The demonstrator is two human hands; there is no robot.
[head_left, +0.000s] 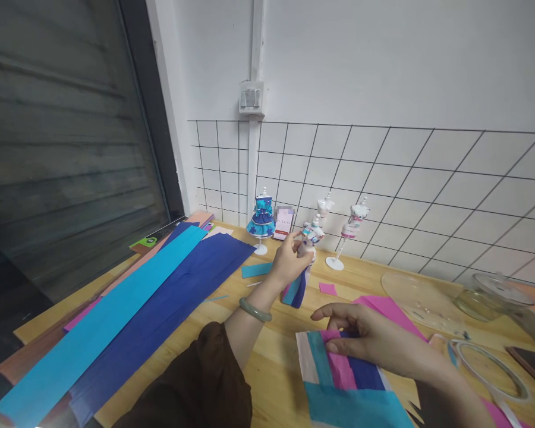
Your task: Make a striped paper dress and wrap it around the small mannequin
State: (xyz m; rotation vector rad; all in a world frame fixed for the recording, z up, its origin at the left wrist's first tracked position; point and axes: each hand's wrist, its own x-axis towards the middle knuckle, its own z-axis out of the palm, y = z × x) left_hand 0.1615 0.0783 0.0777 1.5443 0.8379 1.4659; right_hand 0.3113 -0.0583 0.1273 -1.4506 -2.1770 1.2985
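Observation:
My left hand [289,261] is closed around a miniature dress form [312,233] with a patterned top. Below it hangs a narrow piece striped in pink, teal and dark blue [296,290]. Nearer to me, my right hand [356,333] pinches a striped sheet of paper [314,356] between thumb and fingers. White, teal, pink and dark blue strips make up this sheet, with a teal band [352,405] across its lower part. My right hand and forearm hide some of it.
A dress form in a blue tiered dress [263,223] stands beside a phone [284,223]. Another form [354,229] is at the back right. Long blue paper strips [169,297] cover the left. Tape rolls [490,368], scissors [414,413] and a glass jar [488,297] lie right.

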